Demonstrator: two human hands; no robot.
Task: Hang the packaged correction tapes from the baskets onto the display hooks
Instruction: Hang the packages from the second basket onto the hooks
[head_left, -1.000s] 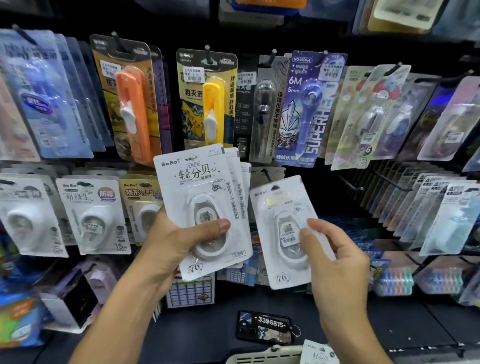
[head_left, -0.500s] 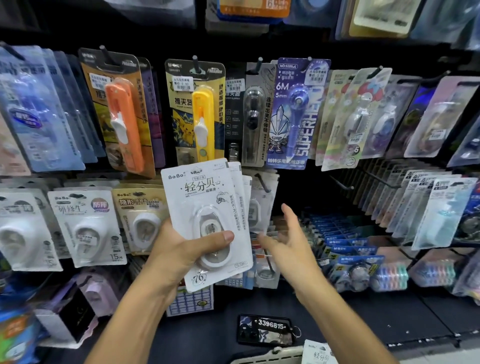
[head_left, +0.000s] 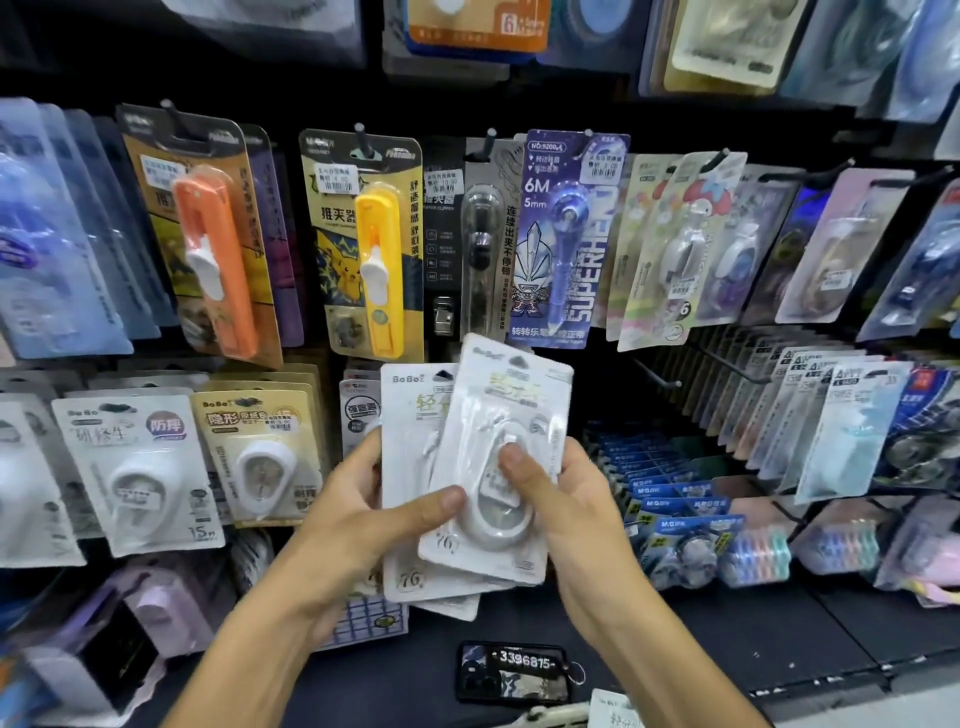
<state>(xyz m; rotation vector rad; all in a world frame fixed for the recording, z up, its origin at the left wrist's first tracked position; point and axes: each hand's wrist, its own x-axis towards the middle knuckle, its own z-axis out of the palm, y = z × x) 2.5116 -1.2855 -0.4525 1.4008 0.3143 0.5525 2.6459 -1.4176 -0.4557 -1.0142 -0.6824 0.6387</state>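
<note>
Black pegboard shelving fills the view, hung edge to edge with carded stationery on dark hooks. Right in front of it, at chest height, sits the fanned stack of white blister-carded correction tapes (head_left: 415, 467), gripped by the left hand (head_left: 363, 519) with its thumb laid across the fronts and its fingers curled behind. The right hand (head_left: 561, 499) pinches the topmost white carded correction tape (head_left: 498, 457), thumb pressed on the clear bubble and fingers wrapped round the card's right edge; this card tilts slightly rightward off the stack.

To do this step well, I judge the top card should be peeled clear of the stack alone, then held upright so its punched slot at the top meets the tip of a bare black display hook (head_left: 660, 376) just right of the hands, and slid fully back.

As for containers, only the pale rim of a plastic basket (head_left: 561, 714) shows at the bottom edge, with a white card's corner beside it; its contents cannot be made out. A black numbered key tag (head_left: 514, 673) lies on the dark shelf just above it.
</note>
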